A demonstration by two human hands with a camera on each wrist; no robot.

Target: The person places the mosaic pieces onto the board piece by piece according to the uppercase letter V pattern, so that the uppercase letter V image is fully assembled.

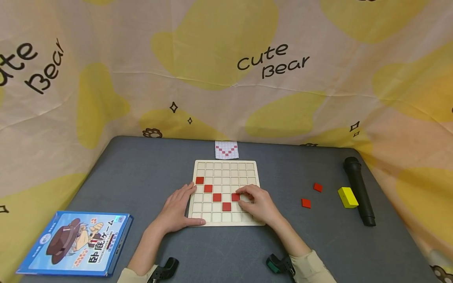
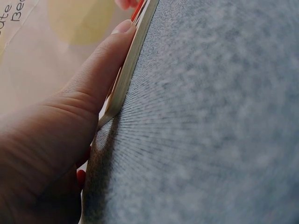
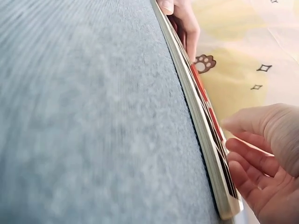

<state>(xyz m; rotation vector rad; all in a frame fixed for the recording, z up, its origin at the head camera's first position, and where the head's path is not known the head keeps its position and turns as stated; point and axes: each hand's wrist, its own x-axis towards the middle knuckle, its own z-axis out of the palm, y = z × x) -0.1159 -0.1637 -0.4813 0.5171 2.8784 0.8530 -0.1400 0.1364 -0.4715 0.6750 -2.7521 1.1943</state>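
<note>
Spreads left grip (image 1: 175, 211) against board (image 1: 226, 172), right grip (image 1: 260, 204) (cannot tell if clamped) at one of five tiles (image 1: 235, 197). Has two squares (image 1: 306, 203) right of board.

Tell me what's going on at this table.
A person is working on a gridded board. Their left hand steadies its left and near edges, while the fingers of the right hand are at the rightmost red tile on it; whether they grip it is unclear. Five red tiles form a lopsided V on the grid. Two loose red tiles lie to the right, and a small card beyond the board shows a V pattern.
</note>
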